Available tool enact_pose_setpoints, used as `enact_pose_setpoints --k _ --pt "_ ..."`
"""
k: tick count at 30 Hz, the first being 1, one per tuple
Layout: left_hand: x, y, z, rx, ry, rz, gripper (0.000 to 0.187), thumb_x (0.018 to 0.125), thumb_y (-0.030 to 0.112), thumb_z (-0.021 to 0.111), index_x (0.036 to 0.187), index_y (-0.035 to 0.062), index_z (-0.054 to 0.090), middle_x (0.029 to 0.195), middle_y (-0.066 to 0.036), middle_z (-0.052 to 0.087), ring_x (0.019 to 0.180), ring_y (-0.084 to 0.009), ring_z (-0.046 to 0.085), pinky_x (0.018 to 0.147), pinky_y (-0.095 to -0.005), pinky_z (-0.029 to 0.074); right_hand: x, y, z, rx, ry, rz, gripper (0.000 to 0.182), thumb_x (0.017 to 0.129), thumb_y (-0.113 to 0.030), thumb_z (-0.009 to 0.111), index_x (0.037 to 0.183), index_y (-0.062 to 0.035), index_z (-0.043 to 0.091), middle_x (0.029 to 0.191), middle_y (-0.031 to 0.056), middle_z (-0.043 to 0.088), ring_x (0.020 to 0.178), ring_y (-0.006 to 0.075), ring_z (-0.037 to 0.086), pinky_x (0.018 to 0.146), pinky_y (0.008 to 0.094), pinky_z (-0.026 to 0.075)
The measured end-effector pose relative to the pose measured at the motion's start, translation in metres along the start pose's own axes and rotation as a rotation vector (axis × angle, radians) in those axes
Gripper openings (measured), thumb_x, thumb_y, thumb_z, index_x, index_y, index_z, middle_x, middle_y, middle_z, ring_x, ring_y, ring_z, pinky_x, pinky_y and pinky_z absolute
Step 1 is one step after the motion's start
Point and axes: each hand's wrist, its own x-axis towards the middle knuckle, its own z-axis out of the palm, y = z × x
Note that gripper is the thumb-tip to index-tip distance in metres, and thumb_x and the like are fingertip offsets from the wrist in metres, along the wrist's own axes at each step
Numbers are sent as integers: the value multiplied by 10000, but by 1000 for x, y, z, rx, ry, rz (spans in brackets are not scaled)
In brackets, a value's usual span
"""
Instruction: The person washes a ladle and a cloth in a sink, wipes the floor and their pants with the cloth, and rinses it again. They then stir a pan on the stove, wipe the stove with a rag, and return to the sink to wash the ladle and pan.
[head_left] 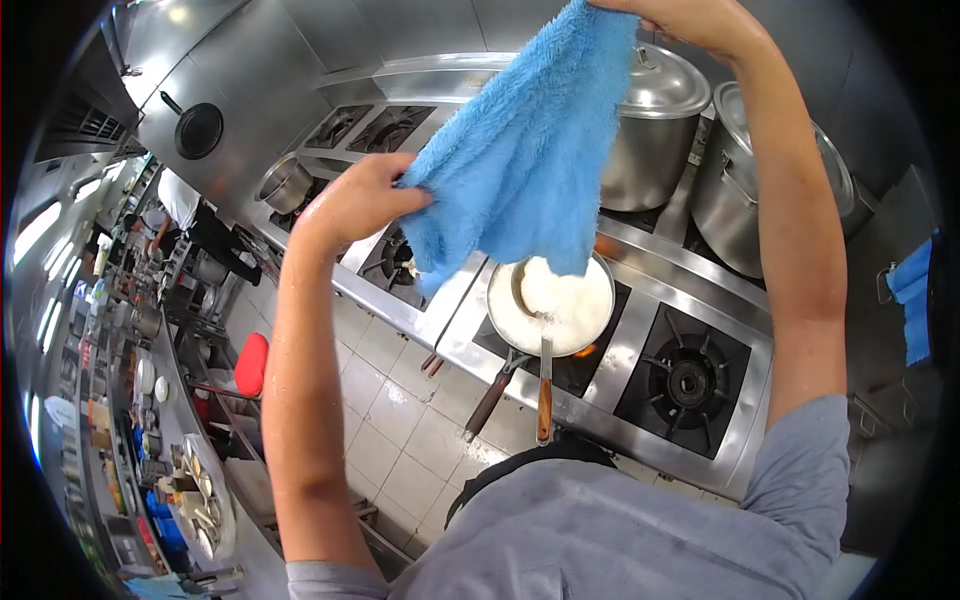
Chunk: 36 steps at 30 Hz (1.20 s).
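A fluffy blue cloth (530, 150) hangs stretched in the air between my two hands. My left hand (365, 198) pinches its lower left edge between thumb and fingers. At the top of the view my right hand (690, 18) is closed on the cloth's upper corner, with the fingertips partly cut off. Below the cloth a frying pan (494, 322) of frothy white liquid (568, 305) sits on a burner with an orange flame beside it. A ladle with a wooden handle (545, 408) rests in the pan. The pan's dark handle (488, 405) points toward me.
Large lidded steel pots (650, 150) stand at the back right of the stove. An unlit-looking burner (688, 380) lies right of the pan. A small pot (285, 185) is at the left. Another person (195, 220) works farther off. A blue towel (912, 300) hangs at right.
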Motion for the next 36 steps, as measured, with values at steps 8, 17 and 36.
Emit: enact_pose_setpoints --k 8,17,36 --pt "-6 -13 -13 651 717 -225 213 786 211 670 892 31 626 788 -155 657 808 -321 646 730 -394 487 44 29 21 -401 129 -163 309 880 -265 599 1015 8 648 922 185 670 895 347 623 811 412 484" --pt "22 130 -18 355 1345 1160 717 674 -49 665 1335 81 422 1479 -224 250 1321 -367 376 1068 -441 352 39 -44 85 946 1282 -496 732 883 3 585 1433 -11 103 1323 188 468 1184 305 532 990 370 425" --pt "72 294 -221 1211 1191 437 953 639 136 798 1458 103 312 1475 -247 300 1276 -411 426 1051 -445 386 307 -96 -58 -41 697 -193 631 836 -386 660 1281 30 494 1198 270 573 1101 399 564 934 446 448"
